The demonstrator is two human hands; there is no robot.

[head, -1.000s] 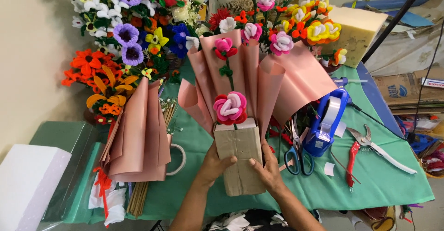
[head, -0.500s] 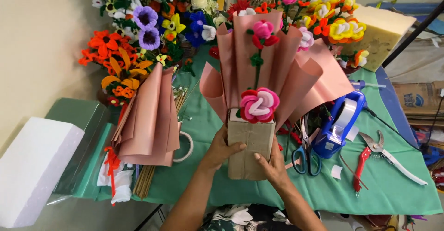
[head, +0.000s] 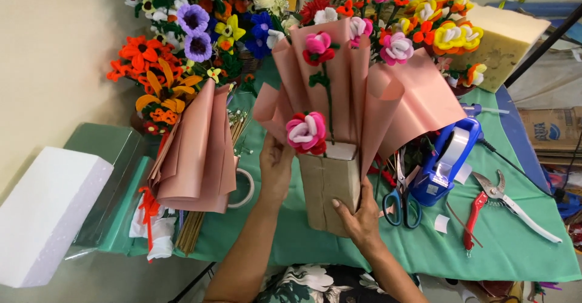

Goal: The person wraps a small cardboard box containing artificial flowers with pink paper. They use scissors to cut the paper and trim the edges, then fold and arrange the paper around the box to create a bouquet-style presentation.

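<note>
left hand (head: 276, 166): wrapped around the left side of the brown paper block (head: 329, 191), centre frame
right hand (head: 359, 213): gripping the block's lower right edge
pink wrap (head: 376, 91): fans up behind the block
tape dispenser (head: 445, 160): blue, just right

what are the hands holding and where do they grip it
Both hands, left hand and right hand, hold the brown paper-wrapped block by its two sides, below the pink paper.

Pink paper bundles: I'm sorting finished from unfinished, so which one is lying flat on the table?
The folded pink paper bundle at left lies flat, untouched. The other, the pink-wrapped bouquet, stands upright, steadied by the left hand and right hand.
</note>
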